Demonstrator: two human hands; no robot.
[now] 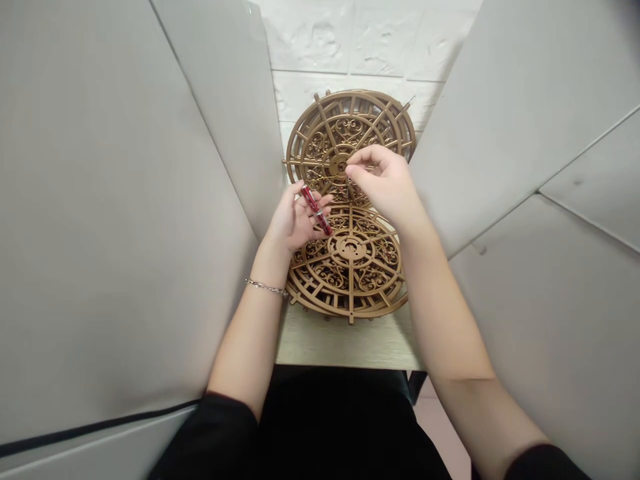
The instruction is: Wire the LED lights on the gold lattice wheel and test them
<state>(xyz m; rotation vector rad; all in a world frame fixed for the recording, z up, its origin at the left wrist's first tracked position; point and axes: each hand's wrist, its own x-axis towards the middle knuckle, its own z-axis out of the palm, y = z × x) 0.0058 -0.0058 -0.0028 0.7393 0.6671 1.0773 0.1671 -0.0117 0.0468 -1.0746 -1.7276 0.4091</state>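
2 bronze lattice stacks (351,267) sit below as left hand (295,221) grips a red tube (316,210) and right hand (387,181) pinches fingertips together, on what I can't tell.

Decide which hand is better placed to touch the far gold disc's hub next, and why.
Probably the right hand: its fingertips appear nearer the hub, while the left hand holds a red tube.

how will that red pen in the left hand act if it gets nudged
The red pen would probably roll, as its barrel looks round. It may be a bit slippery, since its surface looks glossy. It is likely stiff: it lies straight across the left hand with no visible bend.
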